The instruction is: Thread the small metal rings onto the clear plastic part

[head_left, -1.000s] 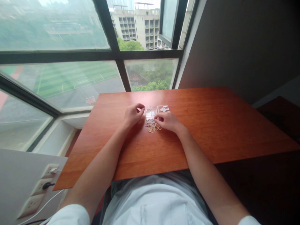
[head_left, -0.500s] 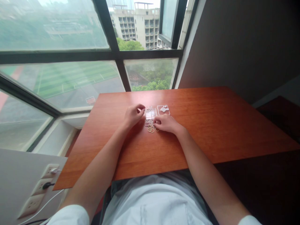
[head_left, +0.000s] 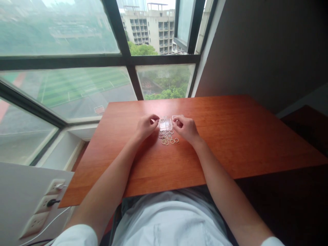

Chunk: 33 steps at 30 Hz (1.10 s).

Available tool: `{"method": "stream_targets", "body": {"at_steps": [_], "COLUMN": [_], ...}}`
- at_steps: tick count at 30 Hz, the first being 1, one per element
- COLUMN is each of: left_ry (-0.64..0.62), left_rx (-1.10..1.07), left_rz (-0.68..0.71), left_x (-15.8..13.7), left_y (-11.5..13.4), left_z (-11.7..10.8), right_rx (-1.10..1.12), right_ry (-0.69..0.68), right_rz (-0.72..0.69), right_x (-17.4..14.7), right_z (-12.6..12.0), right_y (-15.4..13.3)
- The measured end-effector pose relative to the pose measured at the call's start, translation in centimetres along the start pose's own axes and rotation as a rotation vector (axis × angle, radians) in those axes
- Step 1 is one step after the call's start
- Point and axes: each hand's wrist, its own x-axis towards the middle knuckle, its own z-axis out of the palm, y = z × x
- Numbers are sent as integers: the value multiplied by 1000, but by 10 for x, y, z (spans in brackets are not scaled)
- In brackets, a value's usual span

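A small clear plastic box [head_left: 165, 124] lies open on the wooden table, divided into compartments, with something small in the far left one. At its left edge my left hand [head_left: 148, 126] has thumb and forefinger closed against the box. My right hand [head_left: 186, 129] is at the right edge with fingers curled and the tips pinched together; what they hold, if anything, is too small to make out. Several thin rings [head_left: 169, 138], pale and yellowish, lie in a loose cluster just in front of the box. The clear lid [head_left: 177, 116] is mostly hidden behind my right hand.
The reddish-brown table [head_left: 230, 136] stretches to both sides, its near edge close to my body. Windows with dark frames [head_left: 164, 60] rise behind it. Sockets with plugs [head_left: 52, 202] and a white cable are on the low wall at the left.
My right hand has moved up and away from the rings to the box's right edge, now covering much of the lid. More rings show at the right. My left hand is nearly still.
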Motion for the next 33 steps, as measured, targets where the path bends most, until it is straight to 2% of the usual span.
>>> {"method": "stream_targets", "body": {"at_steps": [2, 9, 19, 27, 33], "left_ry": [-8, -33, -46, -145, -154], "left_rx": [-3, -18, -73, -131, -137], "left_rz": [-2, 29, 75, 133, 177], "left_x": [0, -1, -4, -8, -8], "left_y": [0, 2, 10, 23, 24], "left_z": [0, 2, 5, 7, 11], "right_rx": [-5, -23, -15, -34, -64], "right_ry": [18, -62, -61, -87, -104], "right_rz": [6, 1, 7, 7, 7], "right_x": [0, -1, -1, -1, -1], "right_z": [0, 4, 3, 5, 5], "right_y": [1, 1, 2, 2, 0]}}
